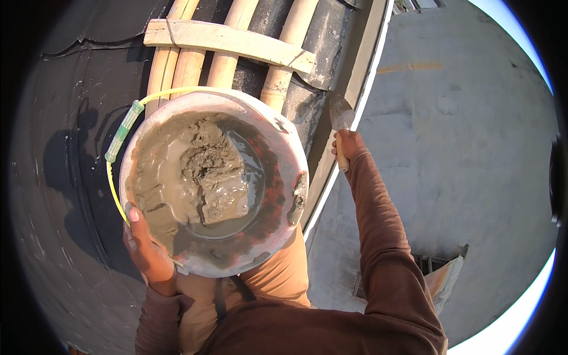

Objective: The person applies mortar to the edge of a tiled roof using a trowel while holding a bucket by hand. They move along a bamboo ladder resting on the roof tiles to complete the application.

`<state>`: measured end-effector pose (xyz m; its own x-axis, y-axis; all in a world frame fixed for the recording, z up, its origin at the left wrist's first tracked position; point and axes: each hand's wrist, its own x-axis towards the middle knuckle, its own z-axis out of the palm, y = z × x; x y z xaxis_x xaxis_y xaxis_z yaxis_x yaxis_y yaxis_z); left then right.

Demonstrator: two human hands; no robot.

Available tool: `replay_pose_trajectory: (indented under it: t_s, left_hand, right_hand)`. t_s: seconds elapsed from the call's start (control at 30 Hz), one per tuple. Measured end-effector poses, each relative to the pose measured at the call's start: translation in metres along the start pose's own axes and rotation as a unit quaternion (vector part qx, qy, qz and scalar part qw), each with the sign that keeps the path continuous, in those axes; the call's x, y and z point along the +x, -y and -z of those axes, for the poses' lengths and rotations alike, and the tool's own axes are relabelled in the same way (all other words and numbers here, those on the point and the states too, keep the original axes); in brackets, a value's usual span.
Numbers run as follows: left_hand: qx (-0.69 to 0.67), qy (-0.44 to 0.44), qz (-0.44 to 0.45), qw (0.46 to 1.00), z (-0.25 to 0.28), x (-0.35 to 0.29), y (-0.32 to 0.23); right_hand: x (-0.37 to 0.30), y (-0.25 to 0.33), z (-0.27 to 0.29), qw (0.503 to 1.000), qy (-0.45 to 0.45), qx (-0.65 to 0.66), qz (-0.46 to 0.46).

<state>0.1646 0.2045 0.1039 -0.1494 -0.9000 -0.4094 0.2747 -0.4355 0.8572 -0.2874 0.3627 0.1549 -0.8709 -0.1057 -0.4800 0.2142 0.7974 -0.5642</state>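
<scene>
A round bucket (pixel 278 129) stands or rests in front of my legs, its inside partly filled with wet grey mortar (pixel 208 171). My left hand (pixel 147 251) grips the bucket's rim at the near left, thumb over the edge. The yellow handle with a green and white grip (pixel 124 131) hangs over the left side of the rim. Out to the right, my right hand (pixel 350 146) is closed round the wooden handle of a trowel (pixel 341 113). The trowel's blade lies over the edge of the roof's border and has mortar on it.
Several bamboo poles (pixel 232 35) lie on the dark roof sheets (pixel 71 142), tied under a wooden crosspiece (pixel 228 41). A long mortared ledge (pixel 355 65) runs along the roof's right edge. Past it spreads a grey wall (pixel 449 148) with an opening (pixel 438 269) low down.
</scene>
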Motion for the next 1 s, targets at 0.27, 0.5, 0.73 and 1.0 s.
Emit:
replay_pose_trajectory:
  t_s: [0.27,0.5,0.73,1.0]
  left_hand:
    - [-0.03,-0.042,0.019,0.998,0.001,0.0,0.006]
    - [0.023,-0.039,-0.023,0.999,0.013,-0.004,0.019]
    - [0.238,0.045,-0.182,0.953,0.033,-0.005,0.032]
    - [0.212,0.052,-0.221,0.95,0.046,-0.002,0.049]
  right_hand:
    - [-0.04,-0.108,-0.005,0.979,0.059,-0.135,-0.143]
    - [-0.047,-0.06,0.003,0.99,0.077,-0.11,-0.039]
    - [0.017,0.015,0.019,0.992,-0.015,-0.116,-0.038]
    - [-0.098,-0.122,0.014,0.971,0.095,-0.111,-0.188]
